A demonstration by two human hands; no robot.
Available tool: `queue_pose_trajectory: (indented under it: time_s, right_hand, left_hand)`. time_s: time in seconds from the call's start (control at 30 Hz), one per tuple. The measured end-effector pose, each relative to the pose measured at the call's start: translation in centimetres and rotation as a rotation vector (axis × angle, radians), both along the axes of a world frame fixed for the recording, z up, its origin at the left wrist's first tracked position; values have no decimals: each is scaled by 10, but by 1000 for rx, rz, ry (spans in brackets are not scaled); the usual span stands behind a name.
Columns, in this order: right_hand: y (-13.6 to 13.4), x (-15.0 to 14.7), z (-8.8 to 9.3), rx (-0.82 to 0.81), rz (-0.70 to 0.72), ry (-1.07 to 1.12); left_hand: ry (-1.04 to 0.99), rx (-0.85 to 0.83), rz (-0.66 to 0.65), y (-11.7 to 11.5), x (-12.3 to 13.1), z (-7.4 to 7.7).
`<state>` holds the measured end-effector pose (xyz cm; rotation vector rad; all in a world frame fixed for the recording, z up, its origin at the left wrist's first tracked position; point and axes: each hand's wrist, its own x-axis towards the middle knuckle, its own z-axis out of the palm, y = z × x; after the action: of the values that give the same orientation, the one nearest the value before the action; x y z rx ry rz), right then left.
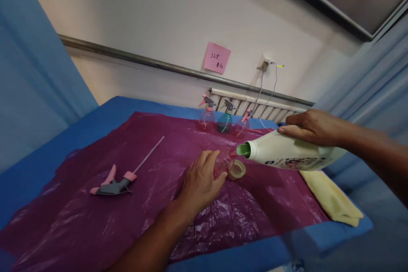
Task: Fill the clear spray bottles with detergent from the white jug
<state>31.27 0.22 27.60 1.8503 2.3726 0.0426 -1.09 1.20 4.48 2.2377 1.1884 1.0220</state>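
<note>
My left hand (202,178) is wrapped round a clear pinkish spray bottle (223,162) with its top off, on the purple plastic sheet (178,140). My right hand (314,127) grips a large pale green detergent bottle (283,148) by its handle, tipped nearly level. Its green spout (244,150) is at the small bottle's neck; whether liquid flows I cannot tell. Beside the small bottle lies a roll of tape (237,170). To the left, a loose pink and grey spray head (116,185) lies on its side with its thin tube pointing away.
Three spray bottles with heads on, one pink (207,120), one teal (225,121) and one clear (242,127), stand at the back. A folded yellow cloth (333,199) lies right. Behind are a radiator (277,111), a wall rail (143,59) and a plugged-in cable (265,64). Blue curtains (32,51) flank both sides.
</note>
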Motion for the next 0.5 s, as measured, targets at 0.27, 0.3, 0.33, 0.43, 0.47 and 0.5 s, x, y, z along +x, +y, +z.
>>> queue_pose_trajectory:
  time_s: [0.27,0.3,0.33,0.43,0.47,0.5]
  right_hand:
    - [0,0,0,11,15,25]
    - [0,0,0,6,11,26]
    - [0,0,0,5,6,26]
    - [0,0,0,7,5,22]
    - [0,0,0,5,9,19]
    - [0,-1,0,2,13,13]
  left_hand:
    - [7,1,7,0,0,-2]
    - [4,2,8,0,0,-2]
    - [4,1,8,-1,0,-1]
    - [11,-8,8,-1,0,0]
    - [14,-12,9,-1,0,0]
    - [14,-15,9,-1,0,1]
